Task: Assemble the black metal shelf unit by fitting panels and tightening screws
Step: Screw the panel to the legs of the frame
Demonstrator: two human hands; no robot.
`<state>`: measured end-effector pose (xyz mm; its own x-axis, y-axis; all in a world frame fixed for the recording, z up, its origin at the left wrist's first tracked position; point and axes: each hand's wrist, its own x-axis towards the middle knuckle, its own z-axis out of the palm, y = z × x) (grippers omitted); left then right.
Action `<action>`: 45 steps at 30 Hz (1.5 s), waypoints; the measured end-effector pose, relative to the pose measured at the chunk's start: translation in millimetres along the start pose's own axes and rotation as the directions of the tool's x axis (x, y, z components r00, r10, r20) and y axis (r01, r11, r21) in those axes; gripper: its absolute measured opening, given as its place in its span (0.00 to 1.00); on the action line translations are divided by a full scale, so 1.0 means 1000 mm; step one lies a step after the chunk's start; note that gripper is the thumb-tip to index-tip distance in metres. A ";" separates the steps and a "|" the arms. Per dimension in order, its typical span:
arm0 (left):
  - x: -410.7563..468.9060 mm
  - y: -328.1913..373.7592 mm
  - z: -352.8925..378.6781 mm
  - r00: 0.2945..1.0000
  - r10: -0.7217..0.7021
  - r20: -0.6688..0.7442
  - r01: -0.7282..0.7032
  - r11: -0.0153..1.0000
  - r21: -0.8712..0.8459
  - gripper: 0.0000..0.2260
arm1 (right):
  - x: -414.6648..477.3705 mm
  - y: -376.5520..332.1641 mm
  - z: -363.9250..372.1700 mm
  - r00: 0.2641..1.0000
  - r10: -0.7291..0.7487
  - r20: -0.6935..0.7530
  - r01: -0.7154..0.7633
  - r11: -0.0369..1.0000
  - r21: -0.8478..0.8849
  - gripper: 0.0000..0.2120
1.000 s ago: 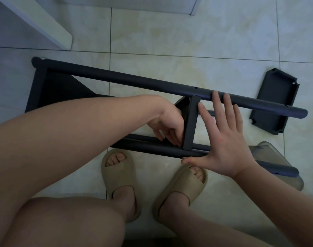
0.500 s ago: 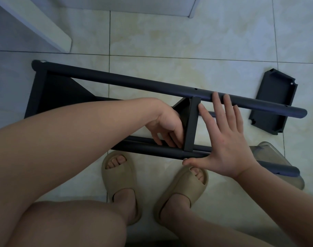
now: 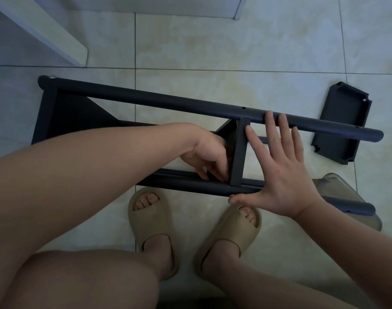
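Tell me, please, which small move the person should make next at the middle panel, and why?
Probably fasten the middle panel to the near pole. The right hand lies flat and open, bracing the frame, and the left hand fingers that joint. No screw or tool is clearly visible.

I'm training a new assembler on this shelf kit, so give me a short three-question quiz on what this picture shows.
1. True or false: the right hand lies open and flat against the middle panel.
2. Where is the loose panel? A) on the floor past the right end of the far tube B) in the left hand C) leaning on the sandals
3. Fill in: the left hand's fingers reach down beside the middle panel at the ____ tube.

Key
1. True
2. A
3. near
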<state>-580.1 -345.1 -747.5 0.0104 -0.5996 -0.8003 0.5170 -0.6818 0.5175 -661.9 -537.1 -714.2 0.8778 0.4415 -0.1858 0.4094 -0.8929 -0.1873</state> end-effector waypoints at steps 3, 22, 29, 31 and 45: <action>-0.003 0.002 -0.005 0.998 -0.061 -0.002 0.061 0.996 0.067 0.11 | 0.000 0.000 0.000 1.000 -0.005 0.005 0.005 1.000 0.001 0.61; 0.000 0.010 -0.002 0.991 -0.133 -0.014 0.134 0.989 0.068 0.09 | 0.000 0.000 0.001 1.000 -0.005 -0.005 0.005 1.000 0.011 0.61; -0.001 0.007 -0.009 0.986 -0.158 0.048 0.154 0.985 0.075 0.08 | 0.000 0.001 0.003 1.000 -0.011 -0.010 0.011 1.000 0.007 0.61; 0.002 0.008 -0.008 0.988 -0.148 0.034 0.145 0.987 0.067 0.06 | 0.000 0.001 0.003 1.000 -0.013 -0.013 0.013 1.000 0.006 0.61; 0.006 0.002 -0.003 1.000 0.024 0.004 -0.024 0.999 -0.047 0.09 | 0.000 0.001 0.002 1.000 -0.012 -0.015 0.013 1.000 0.017 0.61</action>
<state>-576.6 -349.1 -752.4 0.0196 -0.6171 -0.7866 0.5565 -0.6469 0.5214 -662.1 -538.2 -716.3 0.8763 0.4512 -0.1689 0.4162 -0.8856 -0.2062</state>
